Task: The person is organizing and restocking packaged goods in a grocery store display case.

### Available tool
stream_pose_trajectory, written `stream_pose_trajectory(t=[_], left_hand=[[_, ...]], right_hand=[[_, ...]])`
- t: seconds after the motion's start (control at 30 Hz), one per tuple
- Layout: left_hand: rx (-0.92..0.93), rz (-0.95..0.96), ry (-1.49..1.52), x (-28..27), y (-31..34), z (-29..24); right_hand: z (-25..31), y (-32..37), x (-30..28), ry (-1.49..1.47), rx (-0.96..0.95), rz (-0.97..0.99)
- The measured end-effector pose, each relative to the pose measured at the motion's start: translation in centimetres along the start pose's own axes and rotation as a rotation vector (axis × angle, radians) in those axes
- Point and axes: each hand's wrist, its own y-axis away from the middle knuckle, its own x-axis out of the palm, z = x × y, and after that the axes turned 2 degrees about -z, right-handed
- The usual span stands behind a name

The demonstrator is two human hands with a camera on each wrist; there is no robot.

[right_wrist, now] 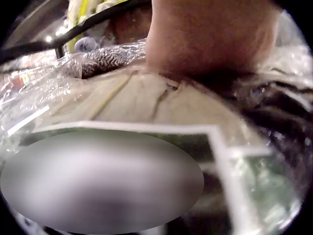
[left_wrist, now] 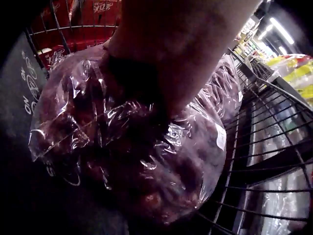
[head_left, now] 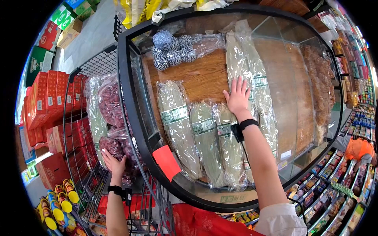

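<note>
My left hand [head_left: 114, 163] rests on a clear bag of dark red pieces [head_left: 112, 146] in the shopping cart, fingers fairly straight and spread. The left wrist view shows a shiny bag of dark red pieces [left_wrist: 166, 181] close under the wrist; shadow hides the fingers there. Over in the glass-sided display bin, my right hand [head_left: 239, 98] lies flat, fingers spread, on clear-wrapped bundles of long pale leaves with green labels. One leaf bundle [right_wrist: 127, 98] fills much of the right wrist view, beneath the hand. More leaf bundles [head_left: 176, 131] lie side by side to its left.
Balls of twine [head_left: 173, 49] sit at the bin's far left, brown fibrous goods [head_left: 317, 90] at its right. A black rim [head_left: 132, 106] stands between bin and cart [head_left: 71, 129]. A red card [head_left: 166, 162] hangs at the near corner. Red boxes [head_left: 51, 94] stack beyond the cart.
</note>
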Motion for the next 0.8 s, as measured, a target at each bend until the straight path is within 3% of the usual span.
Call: stream_pose_trajectory(t=[0.13, 0.2, 0.27, 0.33, 0.4, 0.47, 0.53, 0.73, 0.8], left_hand=[[0.008, 0.044, -0.014, -0.1, -0.4, 0.4], [0.035, 0.024, 0.000, -0.2, -0.5, 1.1], [0.140, -0.006, -0.024, -0.1, -0.4, 2.1], [0.120, 0.015, 0.000, -0.5, -0.6, 2.7], [0.081, 0.068, 0.046, -2.7, -0.1, 3.5], [0.217, 0.065, 0.162, -3.5, -0.5, 5.3], [0.139, 0.169, 0.215, -6.4, 0.2, 6.0], [0.188, 0.242, 0.323, -9.7, 1.1, 9.5], [-0.009, 0.636, 0.687, -8.4, -0.1, 11.5]], right_hand=[[-0.4, -1.6, -1.9, 0.040, 0.035, 0.158], [-1.5, -2.8, -3.2, -0.210, 0.006, 0.394], [-1.2, -2.0, -5.5, -0.211, 0.002, 0.336], [0.0, -0.9, -7.8, -0.210, 0.019, 0.217], [3.0, 2.8, -8.8, -0.299, -0.098, 0.158], [5.7, 8.0, -9.8, -0.402, -0.253, 0.177], [8.4, 13.5, -10.8, -0.490, -0.336, 0.262], [15.4, 25.7, -16.3, -0.748, -0.370, 0.359], [17.4, 28.2, -18.8, -0.835, -0.398, 0.400]])
